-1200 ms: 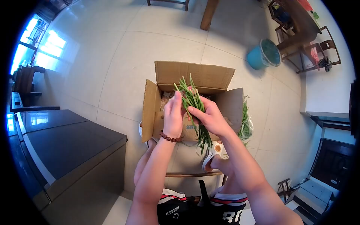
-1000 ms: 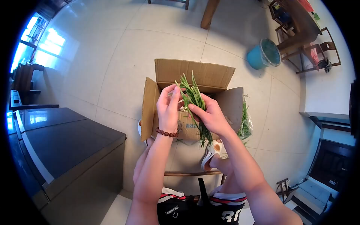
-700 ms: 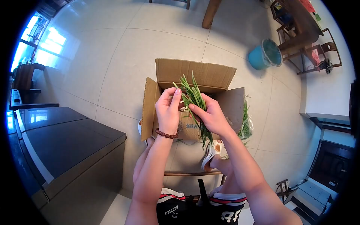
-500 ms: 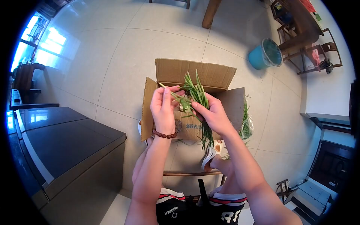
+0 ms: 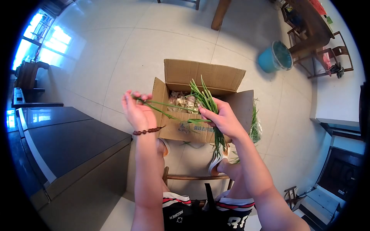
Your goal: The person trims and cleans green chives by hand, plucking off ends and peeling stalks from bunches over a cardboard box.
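Note:
My right hand (image 5: 224, 119) is closed round a bunch of long green chives (image 5: 207, 100), pale ends up and dark leaf ends hanging below. To the left, my left hand (image 5: 138, 109) pinches the end of thin green stems (image 5: 162, 111) that stretch across to the bunch. A bead bracelet (image 5: 147, 131) circles my left wrist. Under both hands stands an open cardboard box (image 5: 204, 71) with its flaps spread. Pale, pinkish lumpy things (image 5: 185, 102) lie inside it, partly hidden, their kind unclear.
More greens in a clear plastic bag (image 5: 255, 131) lie on the floor right of the box. A blue bucket (image 5: 269, 61) with a liner stands farther off, near a wooden table (image 5: 312, 27). A dark cabinet-like block (image 5: 77, 142) fills the left side.
My left hand has moved left, away from the bunch, drawing the stems out long between the two hands. My right hand keeps hold of the chives and has hardly moved.

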A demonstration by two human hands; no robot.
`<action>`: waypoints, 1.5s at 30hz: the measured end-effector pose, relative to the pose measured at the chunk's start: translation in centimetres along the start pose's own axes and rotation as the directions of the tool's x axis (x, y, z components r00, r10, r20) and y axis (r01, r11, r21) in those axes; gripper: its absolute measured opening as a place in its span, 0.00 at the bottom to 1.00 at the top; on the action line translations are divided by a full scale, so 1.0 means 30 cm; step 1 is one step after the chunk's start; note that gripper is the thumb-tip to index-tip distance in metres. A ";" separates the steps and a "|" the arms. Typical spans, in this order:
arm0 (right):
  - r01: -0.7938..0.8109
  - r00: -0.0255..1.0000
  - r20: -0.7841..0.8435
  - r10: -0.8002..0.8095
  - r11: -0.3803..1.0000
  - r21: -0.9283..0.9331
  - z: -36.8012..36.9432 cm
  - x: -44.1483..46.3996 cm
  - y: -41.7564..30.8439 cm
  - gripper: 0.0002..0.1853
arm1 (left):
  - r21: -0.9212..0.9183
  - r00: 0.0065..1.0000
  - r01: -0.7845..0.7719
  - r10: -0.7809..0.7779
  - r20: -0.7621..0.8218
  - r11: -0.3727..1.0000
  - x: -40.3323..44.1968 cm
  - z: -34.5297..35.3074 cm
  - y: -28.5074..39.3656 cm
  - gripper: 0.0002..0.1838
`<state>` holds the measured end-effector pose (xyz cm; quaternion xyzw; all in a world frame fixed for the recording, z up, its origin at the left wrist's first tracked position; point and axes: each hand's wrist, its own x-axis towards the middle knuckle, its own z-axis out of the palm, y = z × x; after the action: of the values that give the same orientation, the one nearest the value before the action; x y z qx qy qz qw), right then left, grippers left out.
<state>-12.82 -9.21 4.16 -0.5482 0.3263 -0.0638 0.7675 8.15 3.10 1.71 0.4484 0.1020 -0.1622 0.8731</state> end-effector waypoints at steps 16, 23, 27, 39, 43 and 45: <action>0.052 0.994 0.104 -0.041 0.992 -0.113 0.058 0.038 0.020 0.10 | 0.443 0.821 0.139 -0.353 0.448 0.886 -0.085 0.033 -0.027 0.07; 0.098 0.993 0.072 -0.089 0.987 -0.129 0.066 0.044 0.048 0.10 | 0.471 0.819 0.086 -0.331 0.469 0.878 -0.094 0.036 -0.030 0.07; 0.111 0.991 0.085 -0.100 0.984 -0.137 0.060 0.045 0.058 0.10 | 0.473 0.814 0.115 -0.356 0.459 0.873 -0.089 0.027 -0.038 0.07; 0.086 0.994 0.080 -0.075 0.986 -0.140 0.048 0.039 0.041 0.10 | 0.532 0.810 0.099 -0.378 0.448 0.841 -0.081 0.017 -0.055 0.07; 0.061 0.996 0.071 -0.054 0.993 -0.102 0.057 0.029 0.018 0.10 | 0.413 0.848 0.146 -0.329 0.416 0.899 -0.066 0.003 -0.058 0.05; 0.062 0.995 0.087 -0.052 0.991 -0.116 0.050 0.030 0.016 0.09 | 0.339 0.860 0.172 -0.309 0.407 0.925 -0.052 -0.002 -0.049 0.05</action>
<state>-11.40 -8.24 3.64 -0.6042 0.2809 -0.0432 0.7444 6.15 2.65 1.06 0.5051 -0.0736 -0.3840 0.7695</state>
